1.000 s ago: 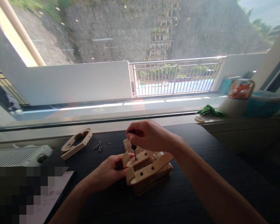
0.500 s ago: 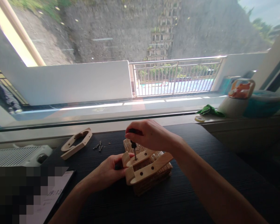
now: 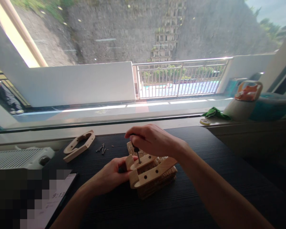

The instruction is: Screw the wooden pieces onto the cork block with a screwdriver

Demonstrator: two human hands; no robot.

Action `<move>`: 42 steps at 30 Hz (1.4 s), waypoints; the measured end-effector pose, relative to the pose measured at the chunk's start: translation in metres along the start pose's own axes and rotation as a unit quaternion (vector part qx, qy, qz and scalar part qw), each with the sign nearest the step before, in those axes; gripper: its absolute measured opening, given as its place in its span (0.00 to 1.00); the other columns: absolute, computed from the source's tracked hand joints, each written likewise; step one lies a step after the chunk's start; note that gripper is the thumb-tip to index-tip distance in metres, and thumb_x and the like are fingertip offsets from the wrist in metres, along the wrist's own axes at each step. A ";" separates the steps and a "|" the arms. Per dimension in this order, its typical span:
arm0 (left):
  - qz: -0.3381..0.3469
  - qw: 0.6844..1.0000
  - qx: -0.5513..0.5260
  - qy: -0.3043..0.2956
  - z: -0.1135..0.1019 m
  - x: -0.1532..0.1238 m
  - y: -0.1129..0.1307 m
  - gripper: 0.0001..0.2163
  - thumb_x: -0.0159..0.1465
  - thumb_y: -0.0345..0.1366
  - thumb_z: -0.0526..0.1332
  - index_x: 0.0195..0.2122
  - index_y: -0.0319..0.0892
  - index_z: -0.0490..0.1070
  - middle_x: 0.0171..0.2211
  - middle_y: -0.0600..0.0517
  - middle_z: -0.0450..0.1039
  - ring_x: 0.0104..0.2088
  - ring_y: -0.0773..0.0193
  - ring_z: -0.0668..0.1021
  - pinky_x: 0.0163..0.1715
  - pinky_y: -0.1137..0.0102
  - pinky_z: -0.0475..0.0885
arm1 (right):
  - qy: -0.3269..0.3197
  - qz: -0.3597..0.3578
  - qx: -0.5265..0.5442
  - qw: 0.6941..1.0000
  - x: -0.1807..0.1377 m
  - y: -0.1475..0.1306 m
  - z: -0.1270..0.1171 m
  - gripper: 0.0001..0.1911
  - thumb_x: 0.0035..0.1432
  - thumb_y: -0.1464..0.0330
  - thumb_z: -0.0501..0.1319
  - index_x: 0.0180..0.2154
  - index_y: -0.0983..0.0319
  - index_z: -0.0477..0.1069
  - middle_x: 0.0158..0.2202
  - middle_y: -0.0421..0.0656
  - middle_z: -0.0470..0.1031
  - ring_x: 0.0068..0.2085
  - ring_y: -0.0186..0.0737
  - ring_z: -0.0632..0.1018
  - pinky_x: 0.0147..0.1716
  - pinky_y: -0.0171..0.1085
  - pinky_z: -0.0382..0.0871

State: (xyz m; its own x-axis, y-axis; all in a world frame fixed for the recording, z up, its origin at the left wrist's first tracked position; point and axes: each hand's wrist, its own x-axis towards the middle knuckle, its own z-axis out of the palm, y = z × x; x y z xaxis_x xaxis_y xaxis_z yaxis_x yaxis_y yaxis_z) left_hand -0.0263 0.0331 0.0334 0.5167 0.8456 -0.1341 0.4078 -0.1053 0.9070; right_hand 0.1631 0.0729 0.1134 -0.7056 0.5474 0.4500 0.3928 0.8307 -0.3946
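Observation:
My right hand (image 3: 152,141) is closed round a small screwdriver (image 3: 136,150) with a dark handle. Its tip stands upright in a hole of a pale wooden piece (image 3: 149,170). That piece lies on top of a woven basket-like block (image 3: 157,186) on the black table (image 3: 205,190). My left hand (image 3: 111,175) grips the left end of the wooden piece, thumb on top. A second wooden piece (image 3: 79,145) of the same shape lies at the table's far left, with several loose screws (image 3: 101,148) beside it.
A white ribbed appliance (image 3: 19,158) sits at the left, with a paper sheet (image 3: 47,206) in front of it. On the sill at the right stand a white cup with an orange lid (image 3: 243,101), a green cloth (image 3: 214,113) and a tape roll (image 3: 205,121). A window runs behind the table.
My right hand has turned slightly on the screwdriver, its fingers shifting left over the handle. The wooden piece and my left hand stay in place.

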 end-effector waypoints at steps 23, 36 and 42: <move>-0.014 1.000 -0.002 0.008 0.000 -0.001 -0.002 0.18 0.57 0.42 0.62 0.46 0.38 0.69 0.41 0.50 0.74 0.44 0.56 0.73 0.44 0.69 0.67 | 0.028 0.036 -0.032 0.998 -0.001 0.007 0.002 0.07 0.55 0.69 0.54 0.30 0.62 0.70 0.19 0.33 0.62 0.21 0.25 0.58 0.23 0.30 0.48; -0.016 1.000 -0.013 0.001 0.001 -0.001 0.005 0.18 0.58 0.40 0.61 0.47 0.38 0.69 0.41 0.50 0.75 0.44 0.56 0.74 0.43 0.69 0.68 | -0.005 -0.004 0.035 0.999 0.000 0.006 0.004 0.09 0.58 0.67 0.54 0.36 0.62 0.71 0.22 0.34 0.65 0.23 0.25 0.61 0.24 0.28 0.51; -0.006 1.000 -0.011 -0.001 0.001 -0.001 0.004 0.18 0.58 0.42 0.61 0.47 0.38 0.69 0.41 0.50 0.74 0.44 0.55 0.73 0.44 0.68 0.68 | 0.014 0.027 0.010 0.999 0.000 0.006 0.002 0.12 0.59 0.63 0.55 0.35 0.62 0.73 0.21 0.35 0.65 0.23 0.26 0.61 0.24 0.30 0.50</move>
State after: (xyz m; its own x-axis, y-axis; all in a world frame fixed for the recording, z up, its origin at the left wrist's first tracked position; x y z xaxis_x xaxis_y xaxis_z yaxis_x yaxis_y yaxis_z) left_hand -0.0249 0.0312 0.0365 0.5131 0.8460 -0.1451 0.3975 -0.0844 0.9137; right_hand 0.1642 0.0780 0.1090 -0.6666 0.5950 0.4490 0.4190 0.7973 -0.4345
